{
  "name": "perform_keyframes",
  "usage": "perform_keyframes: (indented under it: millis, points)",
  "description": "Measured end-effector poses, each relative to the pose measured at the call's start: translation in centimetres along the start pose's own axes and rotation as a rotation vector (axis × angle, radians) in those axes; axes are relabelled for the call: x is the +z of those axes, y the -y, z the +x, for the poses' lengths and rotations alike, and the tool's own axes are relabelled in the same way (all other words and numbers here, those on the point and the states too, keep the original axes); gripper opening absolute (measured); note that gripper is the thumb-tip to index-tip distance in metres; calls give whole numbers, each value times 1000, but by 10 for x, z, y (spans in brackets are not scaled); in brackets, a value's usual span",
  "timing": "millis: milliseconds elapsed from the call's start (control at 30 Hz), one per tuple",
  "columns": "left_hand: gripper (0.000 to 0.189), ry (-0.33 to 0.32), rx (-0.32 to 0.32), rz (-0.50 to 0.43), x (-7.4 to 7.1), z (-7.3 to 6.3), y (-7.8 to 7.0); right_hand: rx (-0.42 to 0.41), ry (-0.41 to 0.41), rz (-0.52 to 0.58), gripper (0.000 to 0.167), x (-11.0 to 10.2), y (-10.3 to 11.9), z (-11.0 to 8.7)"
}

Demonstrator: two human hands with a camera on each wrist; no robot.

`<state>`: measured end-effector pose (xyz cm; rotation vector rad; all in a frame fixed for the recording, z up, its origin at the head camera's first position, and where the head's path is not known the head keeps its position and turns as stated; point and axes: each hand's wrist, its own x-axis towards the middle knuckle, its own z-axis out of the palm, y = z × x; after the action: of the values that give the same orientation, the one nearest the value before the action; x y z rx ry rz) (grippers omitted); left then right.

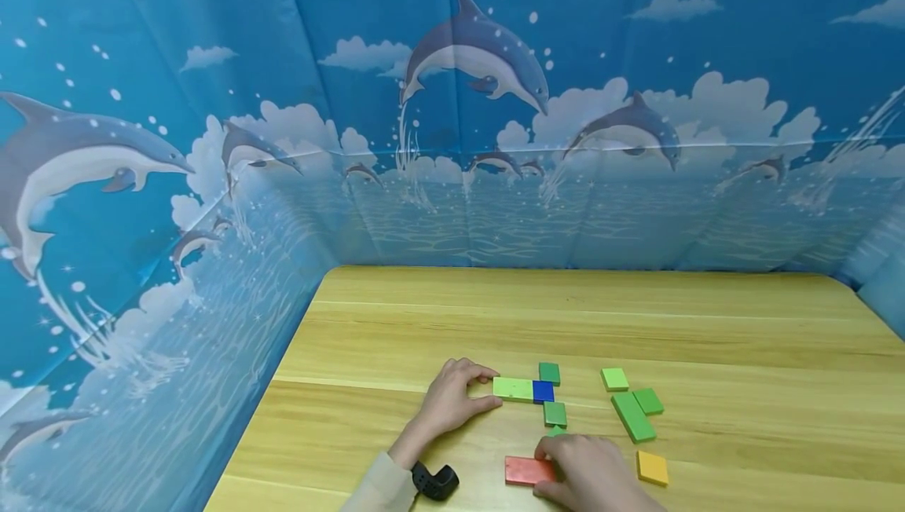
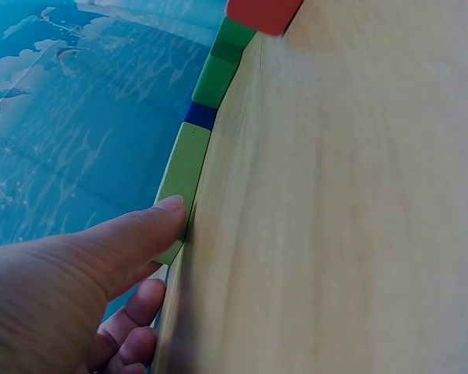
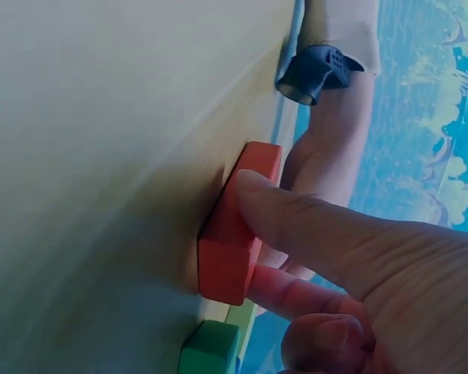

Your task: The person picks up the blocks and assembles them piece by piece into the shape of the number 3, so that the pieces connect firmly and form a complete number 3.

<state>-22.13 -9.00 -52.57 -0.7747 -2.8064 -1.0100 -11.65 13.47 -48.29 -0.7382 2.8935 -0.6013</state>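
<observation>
My left hand (image 1: 452, 398) pinches the left end of a light green rectangular block (image 1: 512, 389), its thumb along the near side in the left wrist view. A blue square block (image 1: 543, 392) adjoins that block's right end. Green square blocks (image 1: 549, 373) (image 1: 555, 415) sit just behind and in front of the blue one. My right hand (image 1: 594, 469) grips a red rectangular block (image 1: 525, 470) between thumb and fingers, near the front of the table. Just beyond the right fingers, part of another green block (image 1: 557, 431) shows; the hand hides the rest.
To the right lie a light green square (image 1: 614, 379), a long green block (image 1: 633, 417), a green square (image 1: 648, 401) and an orange square (image 1: 652, 468). The wooden table (image 1: 396, 323) meets a blue dolphin-print curtain (image 1: 452, 213) at its back edge. A black band (image 1: 434, 482) circles the left wrist.
</observation>
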Motion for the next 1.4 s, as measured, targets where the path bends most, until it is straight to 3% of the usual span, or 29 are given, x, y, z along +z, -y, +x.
perform_keyframes:
  millis: [200, 500, 900, 1400]
  points:
    - [37, 2, 2, 6, 1, 1, 1, -25, -96, -20, 30, 2, 2, 8]
    - [37, 4, 11, 7, 1, 1, 1, -2, -126, -2, 29, 3, 2, 16]
    - [38, 7, 9, 2, 1, 0, 0, 72, -78, 8, 33, 0, -4, 17]
    - [38, 5, 0, 7, -1, -1, -2, 62, -117, -24, 33, 0, -9, 19]
